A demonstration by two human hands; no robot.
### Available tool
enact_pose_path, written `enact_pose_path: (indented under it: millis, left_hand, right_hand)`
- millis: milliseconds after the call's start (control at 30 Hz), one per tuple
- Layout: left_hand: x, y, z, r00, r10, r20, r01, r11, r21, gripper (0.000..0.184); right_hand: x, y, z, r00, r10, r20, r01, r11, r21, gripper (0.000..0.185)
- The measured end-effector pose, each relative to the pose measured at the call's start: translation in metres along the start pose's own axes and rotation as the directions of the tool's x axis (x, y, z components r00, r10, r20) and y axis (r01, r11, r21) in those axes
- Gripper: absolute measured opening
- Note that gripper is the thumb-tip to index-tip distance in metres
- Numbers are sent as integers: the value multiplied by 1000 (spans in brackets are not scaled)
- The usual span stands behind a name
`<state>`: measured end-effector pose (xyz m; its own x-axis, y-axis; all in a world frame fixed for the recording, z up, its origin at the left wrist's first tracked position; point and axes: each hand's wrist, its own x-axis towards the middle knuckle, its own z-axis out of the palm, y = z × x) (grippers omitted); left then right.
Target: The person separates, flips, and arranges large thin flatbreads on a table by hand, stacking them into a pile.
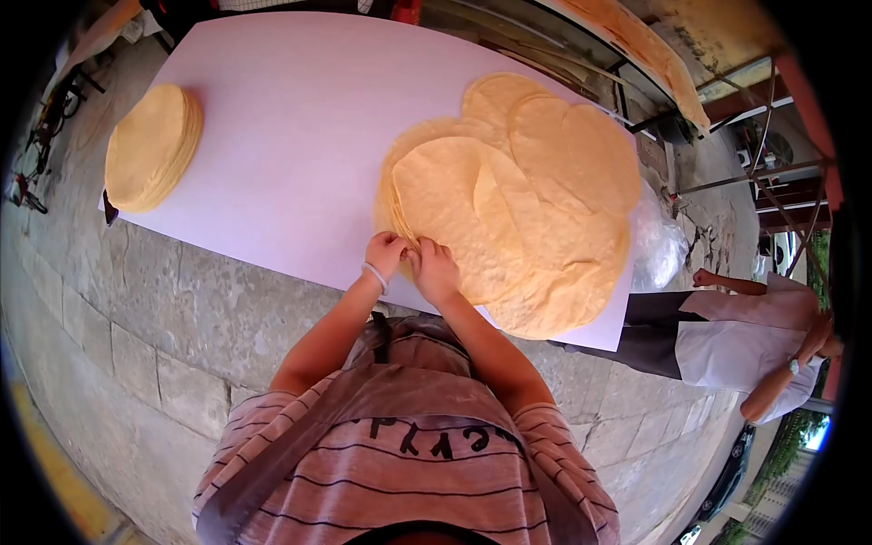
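Thin, round, pale yellow flatbreads (509, 209) lie in a large overlapping pile on the right part of the white table (282, 118). My left hand (386, 253), with a light band at its wrist, has its fingers bent together at the pile's near left edge. Right beside it, my right hand (435, 270) pinches at the same edge, its fingertips almost touching those of my left hand. Both appear to hold the rim of the flatbreads; how many layers are between the fingers is hidden. A neat stack of round flatbreads (150, 150) sits at the table's left end.
Clear plastic wrapping (658, 245) lies by the table's right end. A person in a light shirt (745, 336) stands to the right, beyond the table corner. Metal framework (772, 173) rises at the upper right. Paved ground (182, 309) runs along the near side.
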<state>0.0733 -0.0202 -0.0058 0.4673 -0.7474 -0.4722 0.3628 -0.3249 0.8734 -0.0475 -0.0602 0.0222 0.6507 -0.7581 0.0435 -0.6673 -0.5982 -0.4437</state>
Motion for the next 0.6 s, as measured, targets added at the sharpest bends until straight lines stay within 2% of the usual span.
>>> enact_pose_path:
  millis: [67,100,167,267,300,333,400,433,467,500,600]
  left_hand:
    - [-2,0,4,996,-53,76,66,980,-190,15]
    - [-4,-1,6,990,-75,119,106,954,-281,16]
    - [-6,-1,9,980,-115,165,157,949,-272,19]
    - [-13,-16,21,949,-239,205,290,916,-276,29]
    - [-18,-22,27,932,-294,214,346,896,-278,33]
    - [-29,-19,36,846,-399,354,518,775,-363,37]
    - [-54,9,49,598,-495,630,799,432,-419,46]
    - [-59,23,46,690,-252,679,711,415,-568,49]
    - [-62,38,40,750,2,662,619,351,-702,51]
    - [-65,53,32,774,251,581,529,248,-812,54]
    - [-68,101,-25,926,250,283,169,395,-903,41]
  right_hand:
    - [1,4,-11,997,-30,65,30,999,15,34]
    - [6,9,-16,985,37,170,-45,998,39,34]
    - [31,21,-30,915,154,372,-192,979,66,35]
    - [68,14,-81,976,-3,220,-23,993,116,36]
    - [81,5,-107,988,-43,148,11,977,212,37]
    - [92,-7,-137,994,-79,73,53,952,302,37]
    - [100,-22,-193,996,-53,-66,84,729,679,34]
    - [94,-36,-228,994,-35,-108,108,593,798,32]
    - [84,-44,-254,990,-10,-143,133,436,890,29]
    - [73,-41,-267,977,46,-207,174,385,906,27]
    - [31,-35,-265,924,201,-326,254,315,915,27]
